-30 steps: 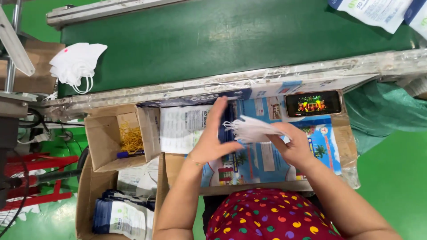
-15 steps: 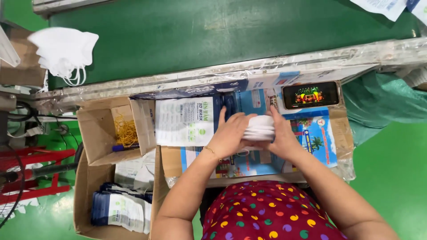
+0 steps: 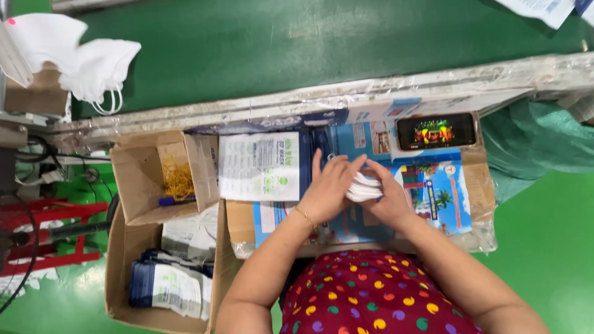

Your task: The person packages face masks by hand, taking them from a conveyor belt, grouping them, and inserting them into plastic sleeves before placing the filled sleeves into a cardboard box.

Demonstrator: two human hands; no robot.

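My left hand (image 3: 331,188) and right hand (image 3: 388,198) squeeze a soft white mask stack (image 3: 362,187) together. A flat printed pouch (image 3: 260,166) lies just beside; a phone (image 3: 436,130) sits behind.

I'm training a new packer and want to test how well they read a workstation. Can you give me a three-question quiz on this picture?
1. True or false: both hands press the stack of white face masks together.
2. What lies in the small cardboard box left of the printed pouch? A) yellow rubber bands B) scissors C) tape
3. Which hand wears a thin bracelet?

Key: 1 true. 2 A, rubber bands. 3 The left hand; the right hand is bare.
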